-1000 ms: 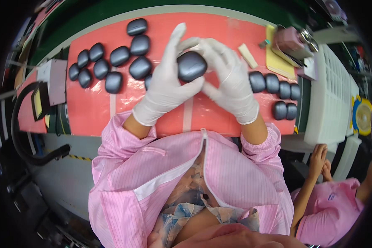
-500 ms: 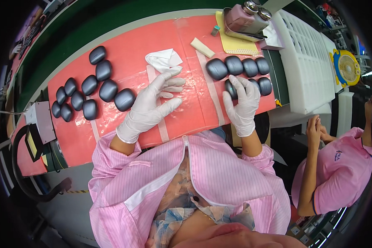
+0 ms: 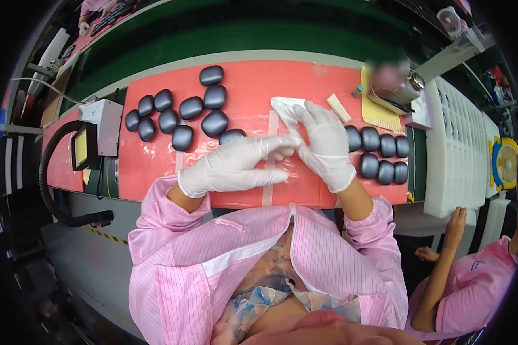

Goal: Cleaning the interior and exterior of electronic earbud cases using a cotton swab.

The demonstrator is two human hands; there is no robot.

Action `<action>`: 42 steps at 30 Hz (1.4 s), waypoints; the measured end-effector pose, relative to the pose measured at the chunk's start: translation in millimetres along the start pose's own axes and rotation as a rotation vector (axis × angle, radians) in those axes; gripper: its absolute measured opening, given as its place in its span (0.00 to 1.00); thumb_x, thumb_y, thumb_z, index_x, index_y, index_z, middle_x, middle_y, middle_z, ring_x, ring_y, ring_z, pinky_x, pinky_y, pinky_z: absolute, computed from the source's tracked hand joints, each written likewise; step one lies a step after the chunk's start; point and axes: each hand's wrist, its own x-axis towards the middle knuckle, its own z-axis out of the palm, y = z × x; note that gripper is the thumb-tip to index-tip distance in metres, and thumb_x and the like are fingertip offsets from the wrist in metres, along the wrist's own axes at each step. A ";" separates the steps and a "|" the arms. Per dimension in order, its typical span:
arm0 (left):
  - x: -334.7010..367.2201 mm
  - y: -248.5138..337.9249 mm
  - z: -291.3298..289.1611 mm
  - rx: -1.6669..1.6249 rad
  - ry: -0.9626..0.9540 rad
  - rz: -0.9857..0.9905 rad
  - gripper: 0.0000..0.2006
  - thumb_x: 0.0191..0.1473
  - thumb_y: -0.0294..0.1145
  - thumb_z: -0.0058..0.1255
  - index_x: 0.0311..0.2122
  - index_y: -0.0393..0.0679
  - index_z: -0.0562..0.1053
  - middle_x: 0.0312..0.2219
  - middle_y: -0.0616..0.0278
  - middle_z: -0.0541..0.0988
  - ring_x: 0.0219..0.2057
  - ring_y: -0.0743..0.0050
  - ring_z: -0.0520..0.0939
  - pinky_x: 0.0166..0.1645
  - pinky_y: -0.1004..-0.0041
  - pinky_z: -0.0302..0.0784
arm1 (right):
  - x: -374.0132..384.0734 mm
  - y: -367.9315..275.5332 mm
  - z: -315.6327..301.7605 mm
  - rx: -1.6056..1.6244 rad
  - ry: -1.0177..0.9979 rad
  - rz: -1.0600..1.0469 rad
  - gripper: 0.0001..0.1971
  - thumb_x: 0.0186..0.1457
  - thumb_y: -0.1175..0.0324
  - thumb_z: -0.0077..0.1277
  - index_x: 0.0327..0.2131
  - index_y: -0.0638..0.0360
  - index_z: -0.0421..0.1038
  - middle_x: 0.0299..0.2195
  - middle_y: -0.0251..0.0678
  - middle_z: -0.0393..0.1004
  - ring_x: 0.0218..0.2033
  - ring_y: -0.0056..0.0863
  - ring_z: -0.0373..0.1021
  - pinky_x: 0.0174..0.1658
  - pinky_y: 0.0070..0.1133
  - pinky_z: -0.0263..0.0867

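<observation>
My left hand (image 3: 230, 165), in a white glove, hovers over the near middle of the red-covered table (image 3: 259, 75). Its forefinger and thumb are stretched apart, the other fingers are partly bent, and nothing shows in it. My right hand (image 3: 328, 150), also gloved, reaches left with its fingers out beside a white cloth (image 3: 286, 108); whether they touch it I cannot tell. The two hands meet or overlap at the fingertips. Dark grey rounded cases (image 3: 215, 96) lie in a loose group on the left, one partly hidden by my left hand. More cases (image 3: 370, 138) stand in two rows at right.
Behind the right rows lie a cream-coloured block (image 3: 338, 108) and a yellow sheet (image 3: 380, 118) under a tray of bottles (image 3: 411, 89). White foam trays (image 3: 457, 149) stand at far right, near a co-worker's arm (image 3: 443, 276). A white box (image 3: 105, 123) and black hose (image 3: 46, 167) are at left.
My right hand has left the dark case in the right-hand near row and moved left to the cloth and my left hand. The whole view has shifted.
</observation>
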 end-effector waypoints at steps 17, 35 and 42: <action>205.9 -183.8 -299.4 0.794 0.890 -0.535 0.33 0.54 0.56 0.42 0.53 0.35 0.63 0.47 0.41 0.73 0.49 0.44 0.74 0.53 0.59 0.68 | 29.8 6.5 57.8 0.213 -0.052 -0.054 0.09 0.44 0.74 0.53 0.33 0.54 0.73 0.27 0.34 0.70 0.31 0.36 0.67 0.34 0.30 0.63; 289.5 -257.3 -320.8 0.947 0.847 -0.086 0.34 0.51 0.45 0.51 0.61 0.47 0.58 0.60 0.43 0.57 0.57 0.45 0.64 0.60 0.58 0.60 | 26.0 18.9 61.2 0.253 -0.099 0.026 0.08 0.52 0.64 0.48 0.35 0.53 0.72 0.29 0.34 0.68 0.34 0.33 0.66 0.38 0.29 0.62; 318.1 -227.9 -302.4 1.162 0.542 -0.251 0.29 0.53 0.45 0.50 0.60 0.51 0.61 0.56 0.41 0.63 0.56 0.45 0.65 0.60 0.58 0.60 | 22.2 15.2 60.2 0.295 -0.110 0.039 0.08 0.53 0.62 0.46 0.34 0.51 0.72 0.29 0.34 0.68 0.35 0.33 0.66 0.39 0.28 0.62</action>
